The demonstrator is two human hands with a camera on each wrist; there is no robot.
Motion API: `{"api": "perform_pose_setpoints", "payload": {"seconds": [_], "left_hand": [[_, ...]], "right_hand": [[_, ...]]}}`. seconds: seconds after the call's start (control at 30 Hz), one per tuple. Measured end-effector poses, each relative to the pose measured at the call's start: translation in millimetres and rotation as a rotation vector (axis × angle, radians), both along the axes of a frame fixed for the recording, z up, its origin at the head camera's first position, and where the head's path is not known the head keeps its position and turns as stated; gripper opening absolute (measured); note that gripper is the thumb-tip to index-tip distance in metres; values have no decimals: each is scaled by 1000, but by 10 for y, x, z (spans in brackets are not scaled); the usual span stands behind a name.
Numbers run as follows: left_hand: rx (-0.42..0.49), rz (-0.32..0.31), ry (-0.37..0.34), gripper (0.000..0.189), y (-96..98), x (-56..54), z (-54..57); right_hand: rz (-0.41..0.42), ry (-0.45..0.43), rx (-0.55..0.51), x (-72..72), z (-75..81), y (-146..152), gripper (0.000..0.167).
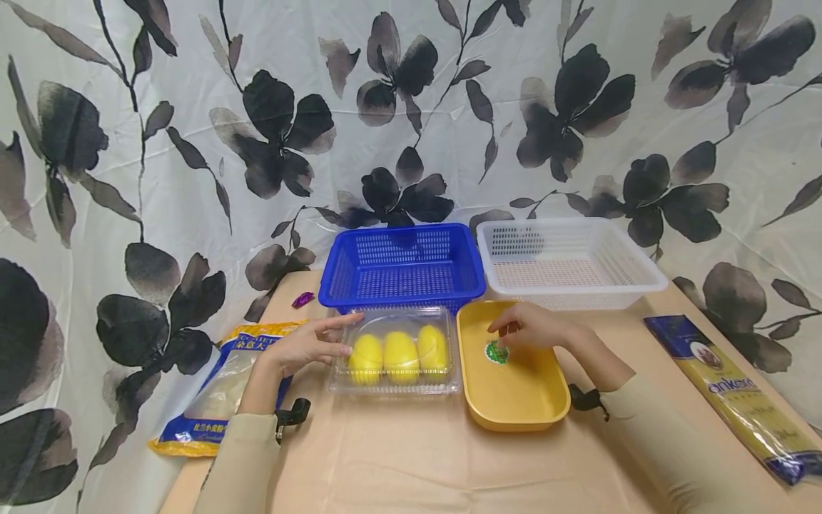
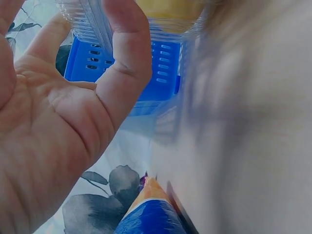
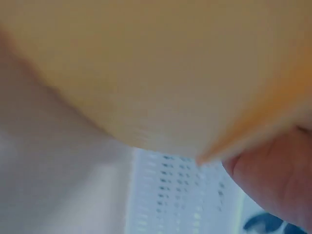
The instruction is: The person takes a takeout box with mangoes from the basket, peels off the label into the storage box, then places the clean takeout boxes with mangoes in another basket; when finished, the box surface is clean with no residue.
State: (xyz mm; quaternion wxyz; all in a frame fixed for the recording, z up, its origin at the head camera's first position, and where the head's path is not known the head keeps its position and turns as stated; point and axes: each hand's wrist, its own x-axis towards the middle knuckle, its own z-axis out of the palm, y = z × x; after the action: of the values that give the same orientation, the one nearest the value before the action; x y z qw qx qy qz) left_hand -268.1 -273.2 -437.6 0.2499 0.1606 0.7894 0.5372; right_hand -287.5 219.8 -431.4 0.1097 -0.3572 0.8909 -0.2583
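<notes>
Left fingers [image 1: 332, 350], spread, touch clear packaging [image 1: 399, 319]; right fingers [image 1: 506, 318] curl, hold unclear, over peach cloth [image 1: 398, 460] before floral drapery [image 1: 462, 164].

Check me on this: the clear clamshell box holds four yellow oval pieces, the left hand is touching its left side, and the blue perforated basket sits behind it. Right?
Not quite: the clear clamshell box holds three yellow oval pieces, not four; the head view shows it. The left hand is touching its left side, and the blue perforated basket sits behind it.
</notes>
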Motion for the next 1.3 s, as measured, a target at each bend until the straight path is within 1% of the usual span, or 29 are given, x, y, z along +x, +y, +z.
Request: {"api": "perform_pose_setpoints", "payload": {"seconds": [0.17,0.3,0.37,0.43,0.47,0.57,0.63,0.7,0.73,0.87,0.93,0.97,1.03,1.1,1.2,1.3], "left_hand": [[3,12,1,73,-7,-11,-5],[0,-3,4,75,-13,-5,-4],[-10,-11,8,77,-13,3,5],[-24,-15,13,77,-12,11,17],[-31,-14,10,77,-10,14,23],[-44,-8,1,76,-10,18,34],[-49,-6,-9,76,-13,21,36],[-51,-2,-16,76,-13,24,38],[-51,-1,-17,76,-13,26,37],[-53,5,-8,76,3,28,33],[-51,8,-5,77,9,26,32],[-49,10,-5,77,13,25,33],[-44,14,-8,79,16,23,36],[-41,16,-12,79,18,22,43],[-36,18,-16,80,20,24,55],[-28,18,-20,81,24,31,65]], "right_hand": [[-96,-59,-194,87,182,226,28],[-176,-97,-333,121,305,427,31],[-218,-89,-411,130,364,522,33],[-278,-51,-490,138,408,616,35],[-323,-14,-520,142,419,664,37],[-505,113,-609,136,409,788,39],[-656,192,-639,115,354,867,43],[-806,240,-671,69,268,948,47],[-885,249,-676,49,221,988,48],[-1212,207,-671,-31,18,1167,57],[-1336,180,-661,-47,-55,1244,62],[-1381,166,-656,-51,-83,1279,65],[-1430,140,-678,-58,-121,1339,71],[-1439,93,-722,-58,-147,1387,77],[-1426,-28,-824,-65,-188,1448,83],[-1403,-116,-927,-83,-225,1481,86]]}}
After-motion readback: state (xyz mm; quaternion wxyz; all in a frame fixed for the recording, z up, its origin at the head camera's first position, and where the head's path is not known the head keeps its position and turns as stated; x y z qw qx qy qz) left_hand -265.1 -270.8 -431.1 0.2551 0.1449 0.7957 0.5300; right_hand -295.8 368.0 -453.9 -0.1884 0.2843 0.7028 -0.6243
